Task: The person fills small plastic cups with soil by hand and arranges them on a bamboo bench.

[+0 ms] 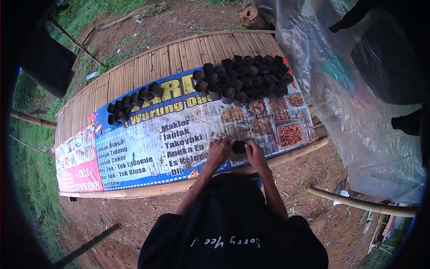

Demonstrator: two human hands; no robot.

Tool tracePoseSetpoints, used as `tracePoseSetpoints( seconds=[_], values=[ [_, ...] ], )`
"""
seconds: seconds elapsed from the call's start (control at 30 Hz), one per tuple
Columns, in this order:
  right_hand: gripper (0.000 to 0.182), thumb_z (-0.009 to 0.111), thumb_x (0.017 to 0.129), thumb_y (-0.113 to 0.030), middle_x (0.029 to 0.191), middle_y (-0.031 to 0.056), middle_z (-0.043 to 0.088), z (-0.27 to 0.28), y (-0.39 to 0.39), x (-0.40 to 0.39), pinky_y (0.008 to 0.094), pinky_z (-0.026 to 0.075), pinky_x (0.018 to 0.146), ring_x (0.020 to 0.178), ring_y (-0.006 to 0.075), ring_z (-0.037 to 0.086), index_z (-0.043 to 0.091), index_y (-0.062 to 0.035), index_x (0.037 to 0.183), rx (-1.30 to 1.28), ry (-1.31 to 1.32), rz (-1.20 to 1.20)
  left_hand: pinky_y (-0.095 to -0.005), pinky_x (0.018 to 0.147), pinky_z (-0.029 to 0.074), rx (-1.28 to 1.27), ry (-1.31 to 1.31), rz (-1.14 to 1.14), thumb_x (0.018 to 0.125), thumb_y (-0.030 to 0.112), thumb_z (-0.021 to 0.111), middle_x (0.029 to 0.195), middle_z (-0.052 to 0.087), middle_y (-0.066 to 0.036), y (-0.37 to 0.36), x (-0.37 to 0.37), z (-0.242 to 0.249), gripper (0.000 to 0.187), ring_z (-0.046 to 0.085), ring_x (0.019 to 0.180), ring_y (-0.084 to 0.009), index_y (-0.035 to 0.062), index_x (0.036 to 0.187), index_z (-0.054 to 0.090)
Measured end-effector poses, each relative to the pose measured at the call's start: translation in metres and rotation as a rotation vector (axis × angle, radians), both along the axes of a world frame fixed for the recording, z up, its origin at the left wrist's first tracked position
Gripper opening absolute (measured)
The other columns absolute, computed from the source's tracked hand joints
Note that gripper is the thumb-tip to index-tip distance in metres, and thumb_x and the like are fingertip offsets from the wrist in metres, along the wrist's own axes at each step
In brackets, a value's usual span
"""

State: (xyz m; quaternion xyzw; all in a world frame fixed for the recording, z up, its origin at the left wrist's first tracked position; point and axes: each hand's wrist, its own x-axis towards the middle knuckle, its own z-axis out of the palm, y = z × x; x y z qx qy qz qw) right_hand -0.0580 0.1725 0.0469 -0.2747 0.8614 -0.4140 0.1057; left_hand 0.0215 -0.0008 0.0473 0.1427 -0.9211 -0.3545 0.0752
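Close to the bamboo table's front edge, a small black seedling bag (pixel 238 146) stands between my two hands, its dark round top facing up. My left hand (pixel 220 149) is at its left side with the fingers bent and the fingertips against the rim. On the opposite side, my right hand (pixel 255 155) pinches the rim. What is inside this bag is too dark to make out. Further back on the table, several similar black bags (pixel 242 71) stand packed together, some showing soil at the top.
A printed banner (pixel 134 154) covers much of the bamboo table (pixel 148 60). At the left stands a smaller group of black bags (pixel 131 101). Clear plastic sheeting (pixel 358 148) hangs on the right. Bamboo poles (pixel 363 204) stick out near the table's right end.
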Motion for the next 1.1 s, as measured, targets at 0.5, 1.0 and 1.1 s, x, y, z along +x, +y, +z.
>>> tracePoseSetpoints(
  seconds=[0.5,1.0,1.1],
  values=[
    [0.013,0.057,0.083,-0.012,0.077,0.0208,0.062,0.020,-0.004,0.010,0.0474,0.050,0.070,0.077,0.0388,0.060,0.057,0.0007,0.081,0.304,0.274,0.060,-0.0463,0.079,0.042,-0.041,-0.006,-0.013,0.080,0.022,0.058,0.089,0.060,-0.014,0.007,0.004,0.010,0.021,0.059,0.088,-0.0330,0.0094,0.096,0.062],
    [0.013,0.059,0.079,-0.015,0.075,0.0170,0.061,0.008,-0.008,0.021,0.0469,0.047,0.069,0.075,0.0381,0.058,0.058,-0.0025,0.076,0.214,0.333,-0.059,-0.0416,0.078,0.039,-0.168,0.008,-0.025,0.078,0.022,0.059,0.093,0.052,-0.012,0.008,0.001,0.008,0.017,0.052,0.090,-0.0293,0.0104,0.090,0.063],
    [0.015,0.059,0.080,-0.016,0.074,0.0182,0.062,-0.005,-0.008,0.021,0.0484,0.047,0.067,0.072,0.0389,0.059,0.058,-0.0014,0.076,0.211,0.247,-0.081,-0.0409,0.079,0.038,-0.258,0.085,-0.040,0.079,0.025,0.061,0.092,0.052,-0.012,0.004,-0.007,0.000,0.018,0.052,0.089,-0.0294,0.0102,0.090,0.062]
  ],
)
